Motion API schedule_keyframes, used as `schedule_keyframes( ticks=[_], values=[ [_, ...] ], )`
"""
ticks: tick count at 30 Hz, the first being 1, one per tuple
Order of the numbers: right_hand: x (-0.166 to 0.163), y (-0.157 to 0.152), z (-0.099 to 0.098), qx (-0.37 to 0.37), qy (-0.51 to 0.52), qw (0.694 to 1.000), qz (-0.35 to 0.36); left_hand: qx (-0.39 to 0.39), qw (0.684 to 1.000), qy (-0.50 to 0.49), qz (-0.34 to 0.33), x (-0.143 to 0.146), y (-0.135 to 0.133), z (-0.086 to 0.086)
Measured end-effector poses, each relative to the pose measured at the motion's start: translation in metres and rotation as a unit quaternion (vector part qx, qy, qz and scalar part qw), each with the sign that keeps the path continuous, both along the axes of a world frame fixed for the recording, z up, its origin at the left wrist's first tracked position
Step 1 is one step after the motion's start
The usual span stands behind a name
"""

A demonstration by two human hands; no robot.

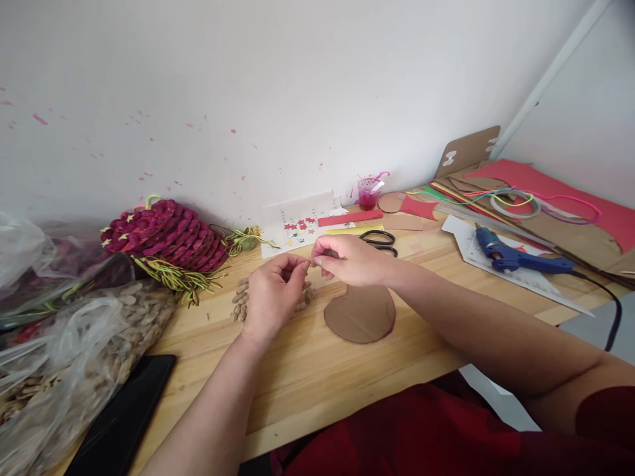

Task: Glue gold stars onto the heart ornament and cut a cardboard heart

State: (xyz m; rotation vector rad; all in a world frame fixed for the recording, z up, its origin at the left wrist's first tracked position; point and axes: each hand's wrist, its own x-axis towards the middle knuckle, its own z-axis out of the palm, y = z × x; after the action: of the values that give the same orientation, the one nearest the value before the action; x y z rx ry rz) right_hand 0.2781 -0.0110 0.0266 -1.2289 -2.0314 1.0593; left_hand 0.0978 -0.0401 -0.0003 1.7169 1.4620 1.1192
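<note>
My left hand (272, 294) and my right hand (347, 259) meet above the wooden table (307, 370), fingertips pinched together on a tiny piece I cannot make out, perhaps a seed. Under my left hand lies a small pile of pale seeds (241, 301). Just right of it, below my right wrist, rests a brown cardboard cutout (361, 314) shaped like a rounded heart with a red edge.
A dark red scaled craft piece (166, 235) with green strands sits at the left by the wall. Plastic bags of seeds (94, 350) and a black phone (124, 423) lie front left. Scissors (380, 239), a star sticker sheet (297, 228), a blue glue gun (516, 258), cardboard and coloured cords are to the right.
</note>
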Motion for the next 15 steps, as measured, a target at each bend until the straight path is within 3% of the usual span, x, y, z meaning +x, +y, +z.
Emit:
schedule_keyframes(
  ticks=[4, 8, 11, 15],
  values=[
    [0.0036, 0.0053, -0.0029, -0.152, 0.128, 0.979, 0.050, -0.041, 0.998, -0.053, -0.010, 0.0010, 0.0005, 0.0018],
    [0.0055, 0.0088, -0.0067, -0.228, 0.219, 0.947, 0.049, -0.068, 0.994, -0.083, -0.004, 0.0012, 0.0004, 0.0041],
    [0.0042, 0.0086, -0.0086, -0.224, 0.229, 0.946, 0.051, -0.084, 0.991, -0.099, -0.001, 0.0008, 0.0005, 0.0051],
    [-0.0007, 0.0065, -0.0089, -0.150, 0.216, 0.965, 0.019, -0.098, 0.987, -0.123, -0.012, 0.0004, 0.0003, 0.0052]
  ],
)
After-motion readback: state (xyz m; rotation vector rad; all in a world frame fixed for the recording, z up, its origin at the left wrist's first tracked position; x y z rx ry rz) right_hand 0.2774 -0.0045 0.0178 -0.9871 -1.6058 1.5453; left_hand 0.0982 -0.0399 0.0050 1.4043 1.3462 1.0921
